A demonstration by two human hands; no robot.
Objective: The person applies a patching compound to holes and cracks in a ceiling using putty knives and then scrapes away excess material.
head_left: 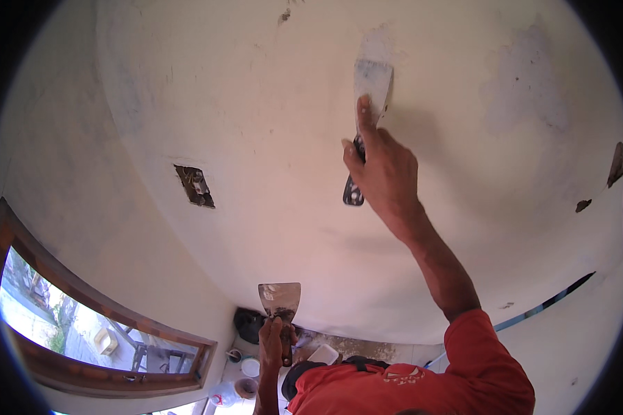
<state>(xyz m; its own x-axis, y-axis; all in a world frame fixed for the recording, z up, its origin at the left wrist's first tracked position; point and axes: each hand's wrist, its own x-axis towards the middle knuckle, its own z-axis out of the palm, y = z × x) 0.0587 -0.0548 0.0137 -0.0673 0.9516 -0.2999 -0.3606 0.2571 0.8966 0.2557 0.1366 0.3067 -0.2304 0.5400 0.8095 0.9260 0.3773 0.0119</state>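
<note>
My right hand (387, 169) is raised to the cream wall (277, 173), gripping a putty knife (372, 81) by its dark, paint-spotted handle. The index finger lies along the blade, and the blade's wide edge is against the wall at a whitish smear (377, 43). Lower down, my left hand (271, 339) holds a second putty knife (281, 297) upright, its broad blade pointing up and smudged with pale and dark residue. That blade appears to be apart from the wall.
An open socket box (195, 185) with wires sits in the wall to the left. A grey patch (526, 83) marks the upper right, near two holes. A wood-framed window (97, 332) is at lower left. Buckets (244, 387) and a dark bag (248, 324) stand on the floor.
</note>
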